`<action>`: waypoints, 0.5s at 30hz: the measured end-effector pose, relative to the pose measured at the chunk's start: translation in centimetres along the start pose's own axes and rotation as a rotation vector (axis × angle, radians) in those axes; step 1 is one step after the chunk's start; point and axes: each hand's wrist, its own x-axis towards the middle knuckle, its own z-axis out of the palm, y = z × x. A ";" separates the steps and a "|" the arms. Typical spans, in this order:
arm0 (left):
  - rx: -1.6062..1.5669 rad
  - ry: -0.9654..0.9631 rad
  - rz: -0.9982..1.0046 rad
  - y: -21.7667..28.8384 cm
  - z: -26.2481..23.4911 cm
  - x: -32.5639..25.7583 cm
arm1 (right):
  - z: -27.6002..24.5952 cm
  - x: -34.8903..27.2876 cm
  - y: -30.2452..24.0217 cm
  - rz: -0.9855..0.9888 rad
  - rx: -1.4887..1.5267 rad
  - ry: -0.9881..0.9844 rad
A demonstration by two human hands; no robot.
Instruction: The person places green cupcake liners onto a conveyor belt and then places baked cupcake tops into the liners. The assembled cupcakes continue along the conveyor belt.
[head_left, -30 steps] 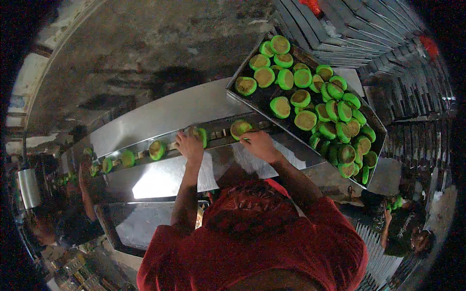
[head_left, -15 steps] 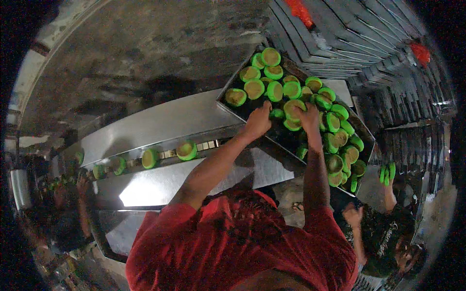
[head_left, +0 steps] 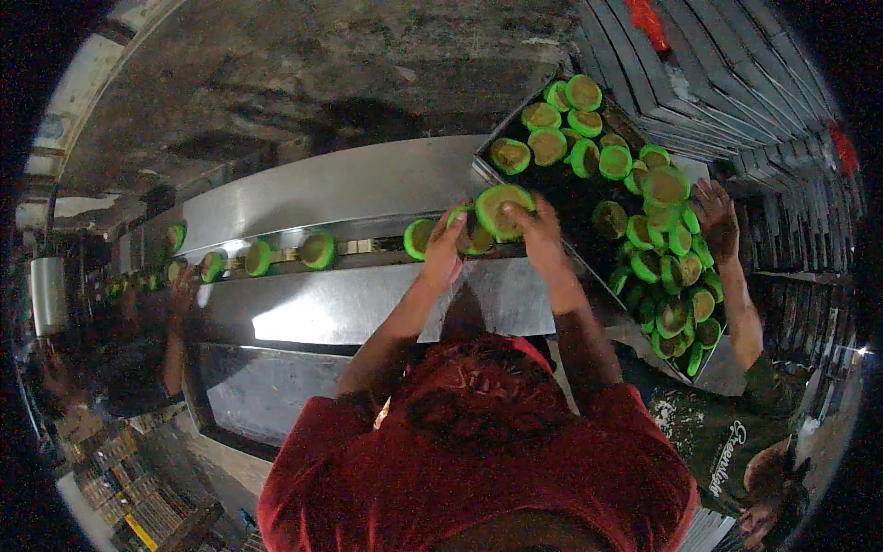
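Obstacle: tray rim (head_left: 602, 281) beside right hand (head_left: 541, 230)

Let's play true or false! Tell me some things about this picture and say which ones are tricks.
1. The person's right hand is holding a green bun. True.
2. The person's shirt is blue. False: it is red.
3. The big dark tray has only one bun in it. False: it has lots of buns.
4. Another person's hand is near the right side of the tray. True.
5. The row of buns to the left of the person's left hand is all red. False: those buns are green.
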 end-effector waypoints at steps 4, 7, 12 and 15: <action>-0.514 0.048 -0.017 -4.1 0.6 3.0 | -1.5 -1.7 -4.1 0.116 0.565 0.041; 0.147 0.041 0.078 -4.0 -0.6 3.5 | -3.7 -3.6 -1.6 0.240 0.675 -0.129; 1.479 0.382 0.388 -4.8 -2.5 3.0 | -0.9 -4.7 3.6 -0.058 0.014 -0.061; 1.114 0.344 0.634 0.1 -1.5 3.5 | 2.9 -4.2 3.5 -0.664 -0.653 0.280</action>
